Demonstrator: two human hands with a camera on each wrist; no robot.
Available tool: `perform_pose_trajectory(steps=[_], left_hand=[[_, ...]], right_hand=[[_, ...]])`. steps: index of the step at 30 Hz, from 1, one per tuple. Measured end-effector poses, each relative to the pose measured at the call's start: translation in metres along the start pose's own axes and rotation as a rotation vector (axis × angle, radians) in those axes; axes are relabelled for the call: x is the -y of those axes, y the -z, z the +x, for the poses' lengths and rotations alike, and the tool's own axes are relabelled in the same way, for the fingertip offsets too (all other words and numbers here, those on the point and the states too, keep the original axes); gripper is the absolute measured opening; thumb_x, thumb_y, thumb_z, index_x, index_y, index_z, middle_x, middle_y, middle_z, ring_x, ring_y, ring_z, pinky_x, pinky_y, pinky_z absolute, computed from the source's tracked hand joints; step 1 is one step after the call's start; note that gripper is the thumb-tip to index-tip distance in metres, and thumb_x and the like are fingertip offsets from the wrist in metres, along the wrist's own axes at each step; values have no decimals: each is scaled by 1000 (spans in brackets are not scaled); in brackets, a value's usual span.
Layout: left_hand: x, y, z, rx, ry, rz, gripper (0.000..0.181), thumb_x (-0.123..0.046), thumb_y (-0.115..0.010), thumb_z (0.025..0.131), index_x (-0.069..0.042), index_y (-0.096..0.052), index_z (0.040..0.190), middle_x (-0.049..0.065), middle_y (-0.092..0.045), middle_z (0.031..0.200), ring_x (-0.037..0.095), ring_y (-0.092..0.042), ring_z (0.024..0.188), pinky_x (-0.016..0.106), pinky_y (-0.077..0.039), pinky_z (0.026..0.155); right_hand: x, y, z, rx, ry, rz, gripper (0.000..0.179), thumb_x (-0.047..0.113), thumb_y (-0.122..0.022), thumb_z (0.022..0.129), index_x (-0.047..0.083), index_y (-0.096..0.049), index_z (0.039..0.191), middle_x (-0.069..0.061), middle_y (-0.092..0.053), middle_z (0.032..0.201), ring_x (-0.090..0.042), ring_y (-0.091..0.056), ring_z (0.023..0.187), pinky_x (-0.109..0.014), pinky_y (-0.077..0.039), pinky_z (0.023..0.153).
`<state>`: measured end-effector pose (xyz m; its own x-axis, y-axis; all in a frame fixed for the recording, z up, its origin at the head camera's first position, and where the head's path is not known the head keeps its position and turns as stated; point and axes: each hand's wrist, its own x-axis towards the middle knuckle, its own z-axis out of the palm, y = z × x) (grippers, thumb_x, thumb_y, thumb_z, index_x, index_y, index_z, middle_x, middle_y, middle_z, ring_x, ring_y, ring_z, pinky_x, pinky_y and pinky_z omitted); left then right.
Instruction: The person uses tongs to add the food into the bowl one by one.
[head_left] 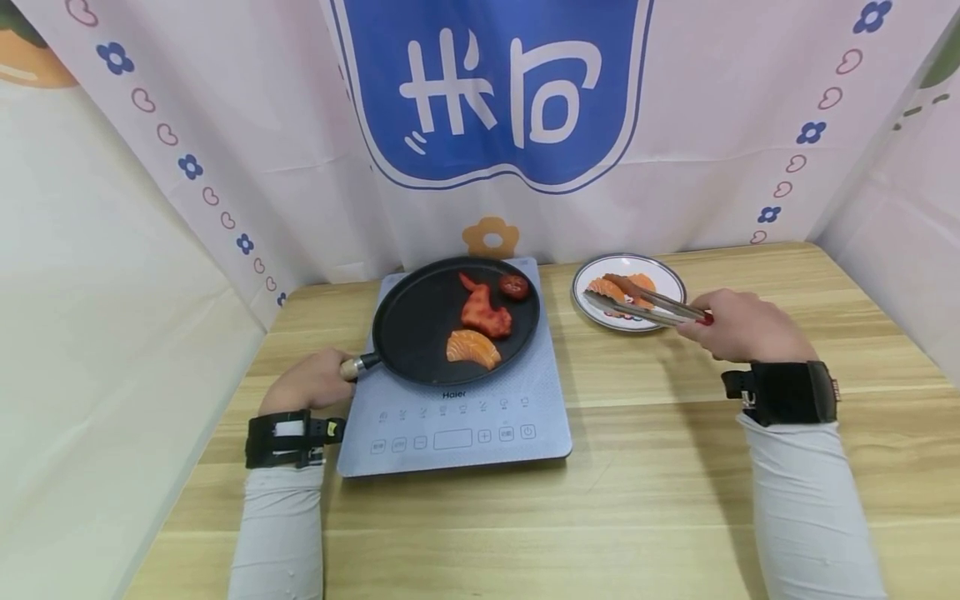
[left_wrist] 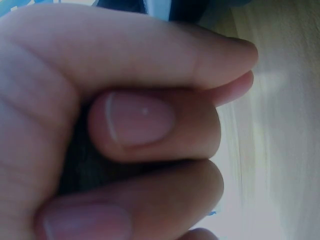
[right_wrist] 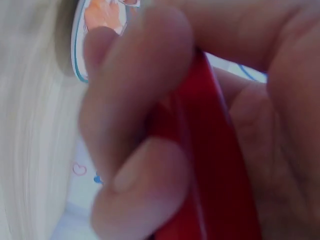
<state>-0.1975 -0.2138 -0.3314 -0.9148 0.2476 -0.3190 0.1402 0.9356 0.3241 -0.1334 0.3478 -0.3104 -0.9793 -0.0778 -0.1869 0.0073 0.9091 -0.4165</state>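
Note:
My left hand grips the wooden handle of a black frying pan. In the left wrist view its fingers are curled in. A salmon slice, a red chicken wing and a round dark-red piece lie in the pan. Over at the right, my right hand holds metal tongs, whose red handle runs through the curled fingers in the right wrist view. The tongs' tips are over a small white plate, around orange salmon pieces lying there.
Under the pan is a grey-blue induction cooktop with a touch panel at its front. Both stand on a wooden table. A white curtain with a blue emblem hangs behind the table, and pale cloth closes off both sides.

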Motion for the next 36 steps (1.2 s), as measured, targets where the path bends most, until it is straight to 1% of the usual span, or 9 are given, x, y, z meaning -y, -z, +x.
perform_pose_trajectory(steps=[5, 9, 15, 19, 25, 30, 36], left_hand=[[1, 1, 1, -9, 3, -6, 13, -8, -59, 88, -13, -55, 77, 1, -49, 69, 19, -51, 62, 32, -42, 57], [2, 0, 1, -7, 10, -19, 16, -8, -58, 88, -15, -51, 75, 0, -48, 68, 19, -50, 61, 32, -42, 57], [3, -4, -1, -4, 18, -11, 15, -8, -59, 86, -15, -51, 75, 1, -50, 72, 20, -52, 65, 33, -43, 58], [3, -5, -1, 2, 19, -16, 15, -8, -59, 86, -15, -52, 75, 1, -50, 71, 20, -52, 64, 33, -43, 58], [1, -1, -1, 5, 14, -48, 19, -6, -58, 89, -15, -48, 75, 0, -47, 68, 18, -48, 60, 32, -42, 56], [1, -1, 0, 0, 8, -47, 22, -7, -57, 90, -16, -46, 73, -1, -45, 66, 17, -47, 58, 31, -40, 55], [1, -1, 0, 1, 8, -46, 22, -7, -57, 90, -16, -45, 74, -1, -44, 66, 17, -46, 58, 31, -40, 55]], right_hand=[[-5, 5, -5, 39, -12, 19, 34, 30, -59, 106, 1, -65, 123, -6, -65, 78, -20, -62, 69, -34, -45, 59], [-3, 4, -3, 26, -3, 6, 32, 27, -58, 107, 2, -66, 126, -7, -66, 78, -19, -64, 69, -34, -46, 59], [2, -4, 5, -18, -6, -10, 39, 30, -58, 107, 2, -64, 134, -6, -66, 75, -18, -63, 65, -34, -43, 56], [0, -5, 6, -12, -4, 0, 40, 32, -59, 106, 3, -64, 134, -6, -66, 75, -19, -62, 66, -34, -42, 57], [-4, -3, 5, 11, -20, 21, 44, 33, -58, 106, 4, -61, 139, -6, -63, 76, -20, -60, 66, -34, -41, 57], [-5, -6, 7, 17, -16, 34, 39, 29, -58, 106, 3, -62, 135, -6, -62, 78, -20, -60, 67, -34, -42, 56], [-6, -12, 11, -19, -12, 9, 37, 28, -59, 106, 2, -64, 131, -7, -58, 80, -21, -55, 68, -34, -39, 57]])
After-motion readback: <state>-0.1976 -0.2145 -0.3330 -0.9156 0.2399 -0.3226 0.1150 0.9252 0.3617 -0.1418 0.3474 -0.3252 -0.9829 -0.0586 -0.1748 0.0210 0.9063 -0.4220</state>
